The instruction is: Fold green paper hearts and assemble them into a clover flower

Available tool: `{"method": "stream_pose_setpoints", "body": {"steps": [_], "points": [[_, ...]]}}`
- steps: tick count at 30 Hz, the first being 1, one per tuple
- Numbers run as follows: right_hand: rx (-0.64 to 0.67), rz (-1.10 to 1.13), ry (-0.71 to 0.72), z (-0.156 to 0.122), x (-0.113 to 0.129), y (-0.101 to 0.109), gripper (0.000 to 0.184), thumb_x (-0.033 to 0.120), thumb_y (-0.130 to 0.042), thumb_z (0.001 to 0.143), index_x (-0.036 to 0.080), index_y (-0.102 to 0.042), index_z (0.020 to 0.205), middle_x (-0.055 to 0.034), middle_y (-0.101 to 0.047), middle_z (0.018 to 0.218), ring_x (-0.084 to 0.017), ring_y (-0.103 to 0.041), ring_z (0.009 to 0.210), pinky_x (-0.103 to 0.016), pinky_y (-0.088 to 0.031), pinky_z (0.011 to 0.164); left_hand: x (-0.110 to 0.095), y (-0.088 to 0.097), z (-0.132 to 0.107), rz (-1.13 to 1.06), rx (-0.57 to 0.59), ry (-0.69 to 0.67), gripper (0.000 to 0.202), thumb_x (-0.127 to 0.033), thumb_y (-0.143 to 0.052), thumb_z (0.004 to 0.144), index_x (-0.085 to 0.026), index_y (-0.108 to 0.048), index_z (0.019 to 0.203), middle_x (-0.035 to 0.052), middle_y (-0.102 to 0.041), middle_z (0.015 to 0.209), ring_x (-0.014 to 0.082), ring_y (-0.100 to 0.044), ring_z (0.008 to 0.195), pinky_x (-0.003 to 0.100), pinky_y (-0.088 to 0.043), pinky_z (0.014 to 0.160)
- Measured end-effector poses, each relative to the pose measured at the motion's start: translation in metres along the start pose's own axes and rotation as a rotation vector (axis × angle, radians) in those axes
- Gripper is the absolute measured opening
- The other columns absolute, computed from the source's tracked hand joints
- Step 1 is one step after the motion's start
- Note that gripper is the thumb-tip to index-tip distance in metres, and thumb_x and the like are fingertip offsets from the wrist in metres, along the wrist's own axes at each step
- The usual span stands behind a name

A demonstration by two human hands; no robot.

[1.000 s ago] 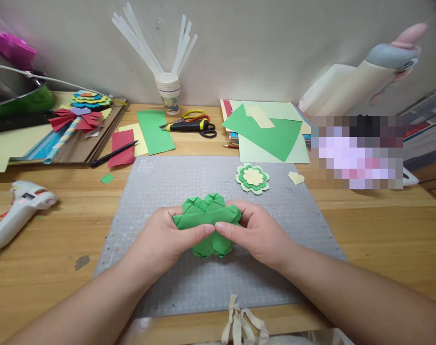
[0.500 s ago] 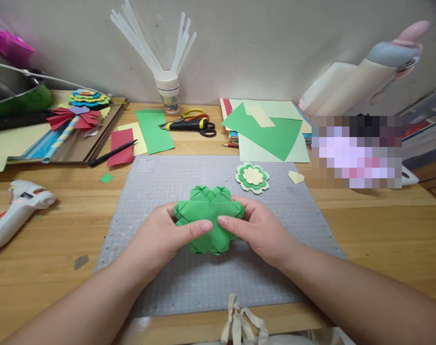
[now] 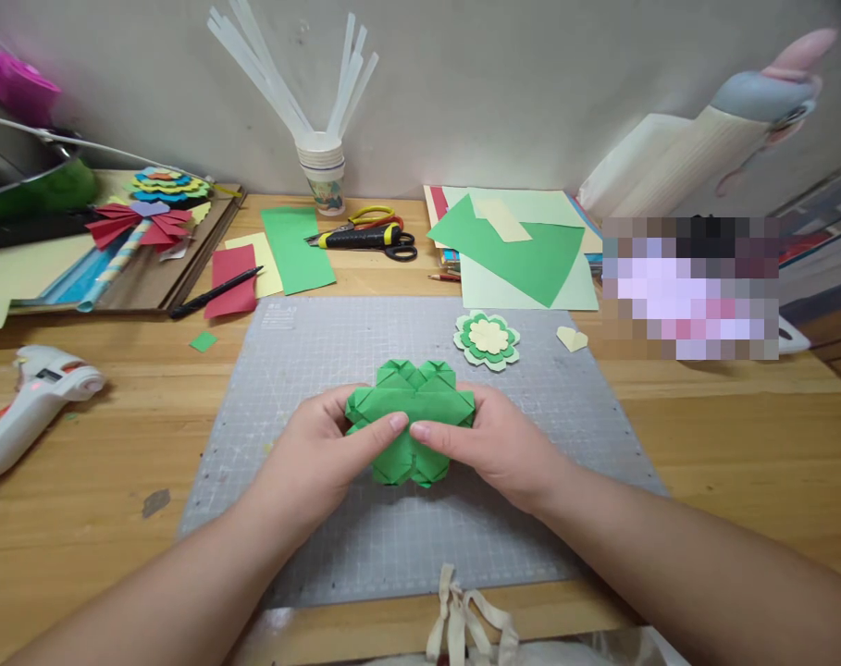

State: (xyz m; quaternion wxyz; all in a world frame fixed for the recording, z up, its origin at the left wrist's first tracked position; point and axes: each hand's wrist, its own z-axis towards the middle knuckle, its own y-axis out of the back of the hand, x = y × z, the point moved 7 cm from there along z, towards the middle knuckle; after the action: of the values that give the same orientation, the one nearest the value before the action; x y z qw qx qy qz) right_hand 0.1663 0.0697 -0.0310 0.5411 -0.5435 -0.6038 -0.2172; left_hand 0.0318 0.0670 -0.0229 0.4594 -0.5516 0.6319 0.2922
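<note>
A green folded paper flower (image 3: 414, 462) is held between both hands above the grey cutting mat (image 3: 309, 546). My left hand (image 3: 337, 439) grips its left side, thumb lying on the front and fingers hidden behind. From the other side my right hand (image 3: 493, 439) pinches it the same way, and the two thumb tips nearly meet at the middle. Just beyond, a layered paper flower (image 3: 488, 336) in pale green, green and cream lies flat on the mat. To its right is a small cream paper piece (image 3: 571, 339).
A white glue gun (image 3: 42, 398) lies at the left. Behind the mat are a red paper (image 3: 227, 291) with a black pen (image 3: 216, 293), a box cutter (image 3: 361, 238), stacked cups holding white sticks (image 3: 321, 176), and green sheets (image 3: 524, 250). Cloth ties (image 3: 458, 620) hang at the front.
Both hands and the green paper flower have shifted slightly to the right in view. The thumbs have come closer together on its front.
</note>
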Motion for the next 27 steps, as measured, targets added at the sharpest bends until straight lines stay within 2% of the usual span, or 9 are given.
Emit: {"method": "stream_pose_setpoints", "body": {"steps": [4,9,12,16,18,21,23,25,27], "points": [[0.025,-0.010,-0.035,-0.001,0.000,-0.002,0.025,0.020,-0.077,0.067,0.018,-0.063,0.088,0.0017,-0.067,0.077,-0.014,-0.059,0.069,-0.028,-0.049,0.066,-0.002,0.002,0.001,-0.036,-0.072,-0.012,0.030,-0.040,-0.082,0.068,-0.016,-0.068,0.076,0.0014,-0.068,0.069,0.0141,-0.060,0.062,0.024,-0.050,0.059],[0.119,0.087,0.038,-0.003,0.007,-0.008,0.035,0.020,-0.071,0.071,0.021,-0.059,0.104,-0.0014,-0.067,0.094,-0.017,-0.060,0.083,-0.030,-0.048,0.074,-0.006,0.009,0.001,-0.105,-0.143,-0.030,0.032,-0.041,-0.083,0.067,-0.015,-0.069,0.082,0.0020,-0.071,0.073,0.0131,-0.061,0.064,0.022,-0.052,0.060],[0.079,0.046,-0.003,-0.002,0.002,-0.005,0.029,0.024,-0.070,0.075,0.020,-0.057,0.100,0.0001,-0.063,0.084,-0.014,-0.057,0.074,-0.027,-0.045,0.066,-0.005,0.007,0.002,-0.101,-0.110,-0.027,0.033,-0.041,-0.083,0.068,-0.015,-0.069,0.081,0.0027,-0.071,0.073,0.0140,-0.062,0.064,0.023,-0.053,0.060],[0.111,0.058,0.014,-0.002,0.003,-0.006,0.033,0.013,-0.064,0.069,0.020,-0.056,0.100,0.0026,-0.058,0.078,-0.012,-0.052,0.068,-0.025,-0.042,0.062,-0.006,0.012,0.001,-0.124,-0.159,-0.044,0.032,-0.040,-0.082,0.069,-0.016,-0.069,0.085,0.0032,-0.073,0.076,0.0155,-0.064,0.064,0.024,-0.054,0.060],[0.133,0.080,0.033,-0.002,0.006,-0.008,0.035,0.017,-0.064,0.070,0.021,-0.055,0.104,0.0019,-0.058,0.080,-0.013,-0.053,0.069,-0.026,-0.043,0.062,-0.007,0.014,0.002,-0.135,-0.175,-0.056,0.030,-0.039,-0.081,0.070,-0.017,-0.070,0.086,0.0030,-0.074,0.076,0.0158,-0.065,0.065,0.024,-0.054,0.061],[0.061,0.015,0.023,-0.001,0.006,-0.004,0.025,0.029,-0.063,0.079,0.020,-0.054,0.100,0.0020,-0.057,0.079,-0.012,-0.054,0.064,-0.025,-0.044,0.057,-0.007,0.012,0.003,-0.128,-0.136,-0.060,0.026,-0.038,-0.081,0.072,-0.017,-0.071,0.085,0.0024,-0.074,0.074,0.0148,-0.065,0.064,0.022,-0.053,0.059],[0.039,-0.025,0.031,0.001,0.006,-0.003,0.022,0.024,-0.063,0.078,0.021,-0.053,0.098,0.0030,-0.056,0.077,-0.011,-0.053,0.063,-0.024,-0.044,0.055,-0.007,0.012,0.003,-0.123,-0.124,-0.060,0.026,-0.038,-0.081,0.072,-0.018,-0.071,0.085,0.0019,-0.074,0.075,0.0139,-0.065,0.063,0.021,-0.053,0.059],[0.054,-0.022,0.054,0.001,0.006,-0.003,0.029,0.017,-0.061,0.072,0.021,-0.053,0.100,0.0035,-0.057,0.076,-0.011,-0.052,0.063,-0.023,-0.044,0.055,-0.007,0.014,0.003,-0.122,-0.151,-0.067,0.027,-0.039,-0.081,0.071,-0.018,-0.071,0.085,0.0017,-0.074,0.075,0.0133,-0.064,0.063,0.021,-0.053,0.059],[0.072,0.007,0.063,0.001,0.007,-0.003,0.035,0.018,-0.060,0.071,0.022,-0.052,0.105,0.0030,-0.058,0.076,-0.012,-0.053,0.065,-0.023,-0.045,0.055,-0.007,0.017,0.003,-0.125,-0.185,-0.080,0.028,-0.040,-0.081,0.071,-0.017,-0.071,0.085,0.0019,-0.074,0.076,0.0129,-0.064,0.064,0.020,-0.053,0.059]]}}
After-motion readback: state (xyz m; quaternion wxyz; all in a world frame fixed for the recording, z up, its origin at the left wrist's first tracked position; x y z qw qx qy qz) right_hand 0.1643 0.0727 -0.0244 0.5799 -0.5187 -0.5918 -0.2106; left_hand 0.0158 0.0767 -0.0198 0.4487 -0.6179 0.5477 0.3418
